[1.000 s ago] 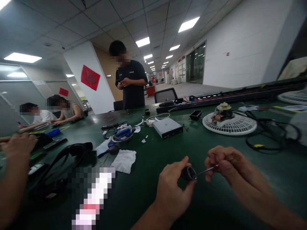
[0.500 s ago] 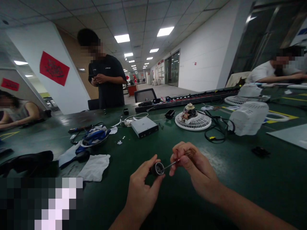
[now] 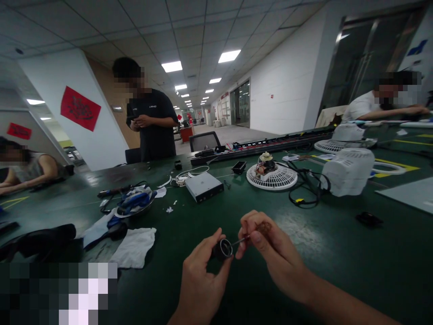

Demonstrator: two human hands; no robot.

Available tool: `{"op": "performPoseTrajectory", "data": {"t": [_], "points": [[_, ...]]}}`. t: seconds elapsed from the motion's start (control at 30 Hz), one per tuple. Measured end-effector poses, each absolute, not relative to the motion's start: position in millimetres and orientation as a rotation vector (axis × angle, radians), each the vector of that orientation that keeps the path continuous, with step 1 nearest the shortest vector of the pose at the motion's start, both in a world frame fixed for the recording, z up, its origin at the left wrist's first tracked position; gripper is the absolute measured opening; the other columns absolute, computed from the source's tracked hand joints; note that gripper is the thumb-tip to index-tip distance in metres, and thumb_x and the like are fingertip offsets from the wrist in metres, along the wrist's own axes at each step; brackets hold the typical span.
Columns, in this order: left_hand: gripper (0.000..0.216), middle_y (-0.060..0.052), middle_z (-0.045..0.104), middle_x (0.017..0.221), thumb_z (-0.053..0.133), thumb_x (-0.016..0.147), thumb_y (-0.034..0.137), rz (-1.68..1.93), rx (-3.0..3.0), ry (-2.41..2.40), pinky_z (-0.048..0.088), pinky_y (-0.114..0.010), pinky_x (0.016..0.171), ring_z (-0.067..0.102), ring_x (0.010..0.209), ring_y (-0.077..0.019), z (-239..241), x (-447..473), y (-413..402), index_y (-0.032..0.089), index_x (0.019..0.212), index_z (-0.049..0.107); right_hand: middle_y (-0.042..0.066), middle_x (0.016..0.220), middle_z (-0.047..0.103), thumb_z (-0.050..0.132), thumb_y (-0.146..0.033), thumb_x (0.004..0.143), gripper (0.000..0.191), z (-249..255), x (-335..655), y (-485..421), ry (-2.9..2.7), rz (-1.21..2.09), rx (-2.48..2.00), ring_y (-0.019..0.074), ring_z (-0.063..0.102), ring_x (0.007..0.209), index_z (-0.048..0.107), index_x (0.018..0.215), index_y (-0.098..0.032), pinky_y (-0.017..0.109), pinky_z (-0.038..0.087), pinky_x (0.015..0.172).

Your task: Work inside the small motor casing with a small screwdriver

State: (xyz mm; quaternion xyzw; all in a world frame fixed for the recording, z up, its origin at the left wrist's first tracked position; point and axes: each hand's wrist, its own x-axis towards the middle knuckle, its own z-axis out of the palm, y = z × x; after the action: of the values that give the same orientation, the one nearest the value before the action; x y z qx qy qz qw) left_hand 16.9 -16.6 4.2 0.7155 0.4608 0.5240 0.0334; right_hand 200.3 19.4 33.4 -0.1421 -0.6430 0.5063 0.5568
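My left hand (image 3: 204,271) is closed round a small black cylindrical part (image 3: 223,249) with a silvery rim, its open end turned to the right. Pinched in the fingers of my right hand (image 3: 270,248) is a screwdriver (image 3: 241,240) with a thin metal shaft and a brownish see-through handle. The shaft points left, its tip at the part's open end. How deep the tip sits inside cannot be made out. Both hands are held above the green table (image 3: 324,284).
A grey disc drive (image 3: 204,186), a white fan grille with a motor (image 3: 271,174) and a white housing (image 3: 349,171) with black cables lie beyond my hands. To the left are a white cloth (image 3: 135,247) and a bowl of blue fabric (image 3: 137,201). A person in black (image 3: 154,122) stands across the table.
The camera has tilted up a little, so the scene sits lower. My right hand has come slightly nearer the black part, and less of the screwdriver shaft shows.
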Motion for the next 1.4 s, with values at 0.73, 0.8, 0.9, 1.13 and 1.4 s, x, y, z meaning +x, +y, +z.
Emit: {"op": "performPoseTrajectory", "data": {"t": [0.73,0.8,0.9,1.13,1.4], "points": [[0.041,-0.007,0.075,0.112,0.066,0.085,0.006,1.565,2.246,1.427,0.063,-0.033,0.09,0.074,0.101,-0.0208,4.0,17.9,-16.3,0.021,0.123,0.068,0.002,0.096,0.056,0.043,-0.04,0.109,0.021,30.8,203.7,16.9,-1.649,1.132,-0.248,0.0167,0.062,0.081,0.057,0.101,-0.026,0.034,0.054,0.075],[0.04,-0.007,0.075,0.113,0.067,0.086,0.007,1.551,2.276,1.417,0.064,-0.035,0.089,0.074,0.101,-0.0215,2.7,19.0,-17.0,0.021,0.124,0.068,0.001,0.094,0.056,0.043,-0.039,0.11,0.02,29.8,204.2,18.7,-1.638,1.129,-0.319,0.0146,0.061,0.074,0.056,0.1,-0.026,0.031,0.053,0.07],[0.039,-0.007,0.076,0.114,0.067,0.086,0.008,1.55,2.303,1.393,0.064,-0.036,0.089,0.074,0.102,-0.0221,1.8,20.5,-17.7,0.021,0.124,0.068,0.0,0.094,0.055,0.044,-0.036,0.11,0.017,30.1,203.4,17.7,-1.635,1.056,-0.357,0.0134,0.06,0.073,0.056,0.101,-0.027,0.029,0.052,0.068],[0.038,-0.008,0.076,0.113,0.065,0.087,0.006,1.542,2.271,1.419,0.064,-0.036,0.089,0.074,0.101,-0.0224,4.6,20.1,-17.6,0.021,0.121,0.07,0.001,0.094,0.056,0.044,-0.037,0.109,0.018,32.5,201.7,14.8,-1.629,1.135,-0.292,0.015,0.06,0.074,0.056,0.101,-0.026,0.031,0.053,0.068],[0.04,-0.008,0.075,0.116,0.067,0.086,0.006,1.531,2.279,1.431,0.064,-0.038,0.092,0.074,0.105,-0.0233,3.1,18.8,-17.6,0.021,0.123,0.069,0.001,0.092,0.056,0.045,-0.037,0.109,0.019,33.4,206.2,19.4,-1.655,1.114,-0.342,0.0157,0.061,0.076,0.058,0.1,-0.026,0.032,0.053,0.07]]}}
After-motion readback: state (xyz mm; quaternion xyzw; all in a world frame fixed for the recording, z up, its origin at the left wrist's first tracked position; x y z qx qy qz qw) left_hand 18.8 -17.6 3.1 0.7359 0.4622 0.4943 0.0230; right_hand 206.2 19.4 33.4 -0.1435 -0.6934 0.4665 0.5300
